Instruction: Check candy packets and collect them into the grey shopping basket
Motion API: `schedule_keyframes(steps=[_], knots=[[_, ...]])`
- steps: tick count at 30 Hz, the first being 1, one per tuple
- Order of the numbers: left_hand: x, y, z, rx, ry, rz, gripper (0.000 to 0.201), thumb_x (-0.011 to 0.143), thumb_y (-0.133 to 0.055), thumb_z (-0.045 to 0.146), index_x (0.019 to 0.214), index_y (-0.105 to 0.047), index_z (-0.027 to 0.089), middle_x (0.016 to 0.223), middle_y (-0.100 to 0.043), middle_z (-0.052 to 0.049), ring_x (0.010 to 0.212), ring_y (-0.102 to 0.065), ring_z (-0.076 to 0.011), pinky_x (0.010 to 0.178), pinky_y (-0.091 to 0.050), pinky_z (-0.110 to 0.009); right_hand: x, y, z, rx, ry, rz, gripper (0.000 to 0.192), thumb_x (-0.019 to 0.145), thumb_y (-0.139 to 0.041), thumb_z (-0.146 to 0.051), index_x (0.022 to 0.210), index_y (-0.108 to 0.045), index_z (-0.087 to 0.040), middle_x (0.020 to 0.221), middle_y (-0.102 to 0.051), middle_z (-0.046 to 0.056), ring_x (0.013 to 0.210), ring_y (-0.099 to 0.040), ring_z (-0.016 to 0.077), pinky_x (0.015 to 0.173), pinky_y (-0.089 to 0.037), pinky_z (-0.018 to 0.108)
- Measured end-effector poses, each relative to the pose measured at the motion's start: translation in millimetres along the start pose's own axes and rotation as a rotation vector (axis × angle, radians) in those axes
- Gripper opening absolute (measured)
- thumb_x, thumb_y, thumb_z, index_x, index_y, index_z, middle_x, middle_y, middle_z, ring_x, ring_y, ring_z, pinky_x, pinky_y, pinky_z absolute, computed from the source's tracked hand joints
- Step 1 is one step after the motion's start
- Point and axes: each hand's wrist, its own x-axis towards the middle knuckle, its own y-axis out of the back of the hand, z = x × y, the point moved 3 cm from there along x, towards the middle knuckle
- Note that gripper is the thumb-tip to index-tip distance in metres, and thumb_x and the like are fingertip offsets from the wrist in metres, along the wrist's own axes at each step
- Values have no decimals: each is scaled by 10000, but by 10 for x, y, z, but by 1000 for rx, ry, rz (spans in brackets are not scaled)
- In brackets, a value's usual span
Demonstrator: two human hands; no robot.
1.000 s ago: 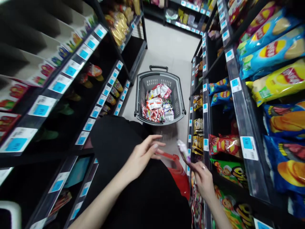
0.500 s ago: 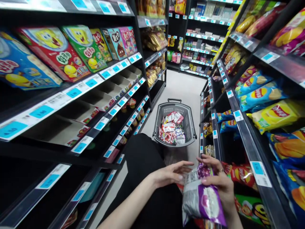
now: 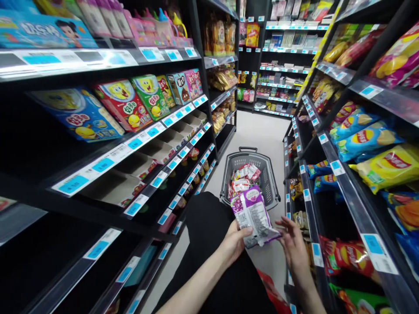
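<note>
1. Your left hand point(image 3: 236, 240) grips a purple and white snack bag point(image 3: 252, 214) by its lower left corner, thumb over the face and fingers behind it.
2. Your right hand point(image 3: 293, 248) is spread wide with the fingers fanned. Its fingertips sit at the bag's lower right edge; you cannot tell from this view whether they touch it.
3. The bag is held in the air above your dark-clothed lap, in the middle of the aisle floor and just in front of the basket.
4. The bag is a flat, glossy film pouch, crinkled, with a purple band, a picture of grapes near the top and a white panel of small print facing you.
5. Its long axis runs from your hands up and away toward the basket, leaning slightly left, so the top end points down the aisle.
6. The grey basket point(image 3: 272, 183) stands on the pale floor point(image 3: 262, 131) between the two shelf runs. It is plastic with slotted walls and a dark handle at its far rim.
7. Inside the basket lies a loose heap of small red and white packets point(image 3: 245, 172), filling the bottom.
8. The left shelves point(image 3: 108, 157) carry bright cartoon-printed boxes tilted back, with open cardboard trays on the tier below.
9. The right shelves point(image 3: 340, 192) hold puffy foil crisp bags point(image 3: 366, 138) in blue, yellow and red.
</note>
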Motion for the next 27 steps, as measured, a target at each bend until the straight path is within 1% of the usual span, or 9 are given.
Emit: schedule_keyframes(steps=[2,4,7,10,12,14,17,21,27], knots=[[1,-33,-31,17,-59,49,552,572,-857,227,1073,-639,148,948,-755,-86,959,-685,-260,884,-498,-338,-152,-131,85,2,-7,-94,668,795,-701,-441,1372,-414,-265,1289,-569,112,1162,-586,247,954,-492,357],[-13,-59,-71,37,-89,83,600,571,-861,199,1119,-626,139,962,-755,-95,977,-680,-264,914,-484,-339,-228,-254,143,-14,-28,-99,851,761,-745,-391,1459,-271,-279,1399,-494,115,1247,-526,250,1029,-438,382],[-38,-41,-87,53,-89,113,628,585,-851,222,1158,-606,142,952,-754,-98,927,-691,-273,868,-510,-361,-187,-304,164,-25,-39,17,984,745,-757,-378,1509,-148,-262,1405,-501,131,1194,-574,249,1016,-451,390],[-31,48,33,44,-86,117,603,669,-785,387,1191,-577,169,996,-739,-106,905,-692,-286,783,-542,-379,-68,-207,108,38,-25,-42,1029,767,-744,-352,1526,-57,-250,1297,-610,131,1097,-644,229,933,-515,354],[-9,119,175,59,-103,86,643,656,-802,351,1225,-543,203,1028,-729,-100,907,-690,-277,764,-546,-362,-1,-78,31,26,7,-121,941,793,-725,-324,1520,-130,-274,1266,-643,109,1073,-661,216,901,-533,331],[16,175,311,124,-136,13,784,580,-852,223,1277,-494,251,1032,-723,-82,896,-688,-256,784,-539,-350,40,64,-73,-89,74,-175,694,807,-708,-305,1430,-401,-297,1239,-668,82,1051,-674,215,859,-551,304],[32,222,408,364,-171,-101,858,544,-868,230,1312,-490,293,1046,-708,-60,915,-670,-235,827,-519,-349,59,206,-244,-343,228,-201,257,799,-702,-297,1053,-735,-281,1026,-758,55,879,-725,211,723,-575,254],[17,224,387,637,-154,-108,497,508,-879,212,989,-754,192,882,-713,-49,797,-642,-203,735,-493,-281,54,242,-356,-443,317,-169,112,779,-700,-328,794,-778,-250,739,-765,41,656,-715,208,589,-560,255],[-15,137,405,794,-260,11,50,610,-807,206,655,-787,195,658,-673,-32,639,-578,-180,644,-428,-280,68,226,-288,-524,293,-145,193,842,-616,-355,723,-693,-224,624,-685,11,550,-640,162,509,-478,219]])
